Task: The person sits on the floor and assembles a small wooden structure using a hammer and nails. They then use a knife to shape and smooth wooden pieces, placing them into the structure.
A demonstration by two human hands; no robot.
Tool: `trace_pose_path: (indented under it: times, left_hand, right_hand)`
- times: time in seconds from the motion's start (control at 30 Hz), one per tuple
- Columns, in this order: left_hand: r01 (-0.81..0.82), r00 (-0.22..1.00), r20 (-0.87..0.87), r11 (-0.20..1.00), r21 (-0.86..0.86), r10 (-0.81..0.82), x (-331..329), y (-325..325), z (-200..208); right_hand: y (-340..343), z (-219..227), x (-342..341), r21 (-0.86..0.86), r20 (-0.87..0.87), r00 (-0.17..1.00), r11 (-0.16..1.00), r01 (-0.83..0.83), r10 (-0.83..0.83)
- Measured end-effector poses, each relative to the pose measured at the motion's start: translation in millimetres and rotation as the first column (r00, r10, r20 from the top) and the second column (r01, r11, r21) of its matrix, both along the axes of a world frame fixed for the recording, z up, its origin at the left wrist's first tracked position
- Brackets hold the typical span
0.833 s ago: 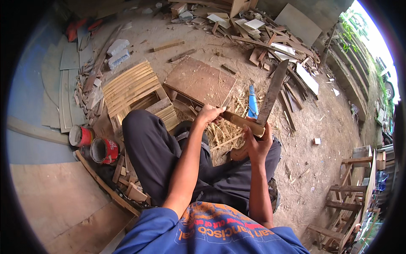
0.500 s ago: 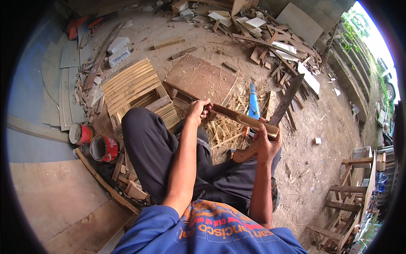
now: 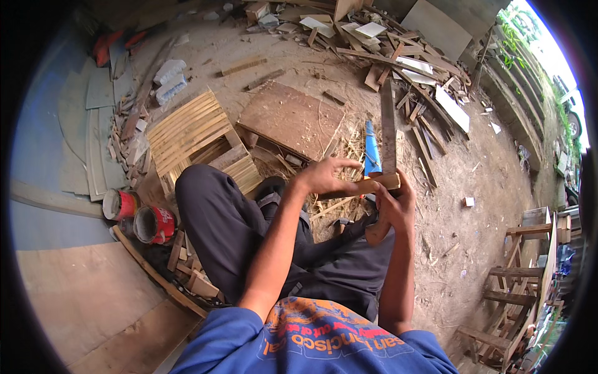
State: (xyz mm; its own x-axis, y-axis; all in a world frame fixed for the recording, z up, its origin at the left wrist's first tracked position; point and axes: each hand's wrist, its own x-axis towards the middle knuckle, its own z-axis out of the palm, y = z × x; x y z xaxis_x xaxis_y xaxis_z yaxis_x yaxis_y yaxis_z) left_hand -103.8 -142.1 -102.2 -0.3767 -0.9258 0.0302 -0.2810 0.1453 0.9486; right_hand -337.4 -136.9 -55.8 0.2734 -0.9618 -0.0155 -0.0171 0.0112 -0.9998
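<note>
Both hands close on one short wooden stick (image 3: pixel 361 186), a pale strip held level just above the person's lap. The left hand (image 3: pixel 324 176) grips its near end, fingers curled over the top and thumb underneath. The right hand (image 3: pixel 393 206) wraps the far end from below, fingers shut around it; a second, darker piece of wood (image 3: pixel 377 232) pokes down out of that same fist.

Just beyond the stick, a blue tube-shaped thing (image 3: pixel 372 149) lies on a scatter of straw and shavings (image 3: pixel 339 146), and beside it a long dark plank (image 3: pixel 388 128) runs away from the stick. Farther beyond the stick, to the left, a flat brown board (image 3: pixel 289 115) rests on the dirt. Left of the stick, past the person's dark-trousered knee (image 3: pixel 208 206), stands a slatted wooden crate (image 3: pixel 196 137). Farther left of the stick still, two red tins (image 3: pixel 140 215) sit side by side, one with an open mouth. Well beyond the stick a heap of offcuts (image 3: pixel 398 56) covers the ground, and to the stick's right, at the rim, wooden frames (image 3: pixel 517 274) stand together.
</note>
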Motion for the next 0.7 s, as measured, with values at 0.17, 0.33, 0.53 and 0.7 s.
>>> trace_pose_path:
  times: [0.17, 0.33, 0.53, 0.7]
  left_hand:
    - [-0.121, 0.984, 0.139, 0.992, 0.028, 0.116, -18, 4, 3]
    - [-0.471, 0.881, -0.027, 0.868, -0.157, 0.473, -5, -1, 0]
    - [-0.588, 0.799, -0.356, 0.754, -0.292, 0.485, 25, -52, 9]
    - [-0.665, 0.722, -0.467, 0.698, -0.264, 0.511, 58, -89, -23]
  right_hand:
    - [-18, -27, 16, -0.223, -0.087, 0.996, 0.975, -0.005, -0.015]
    - [-12, -13, 28, -0.220, -0.065, 0.988, 0.968, 0.123, -0.140]
    - [10, -38, 33, -0.051, 0.055, 0.988, 0.988, 0.145, -0.142]
    - [34, -52, 58, 0.081, 0.132, 0.978, 0.985, 0.154, -0.163]
